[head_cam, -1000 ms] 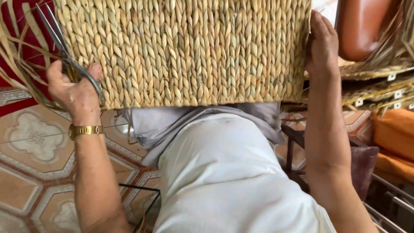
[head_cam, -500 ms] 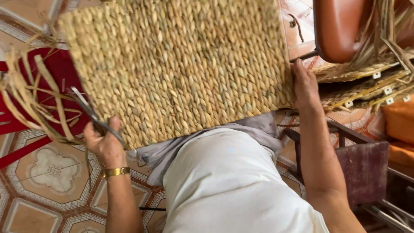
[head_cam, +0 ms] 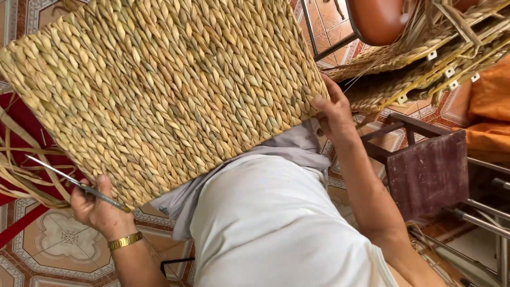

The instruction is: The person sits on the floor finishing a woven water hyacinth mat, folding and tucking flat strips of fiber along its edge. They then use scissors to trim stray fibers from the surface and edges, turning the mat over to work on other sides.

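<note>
Holding the mat [head_cam: 159, 90] tilted across the lap, so the woven face stays up toward the eyes. Right hand [head_cam: 332, 111] pinches the mat's right edge, fingers curled tight on it, steadying that side. Left hand [head_cam: 98, 207] props the lower corner while its fingers wrap a pair of scissors [head_cam: 74, 183], blades pointing away from the weave, probably parked there so both grips stay free. Loose straw [head_cam: 21, 170] hangs just beside that corner.
</note>
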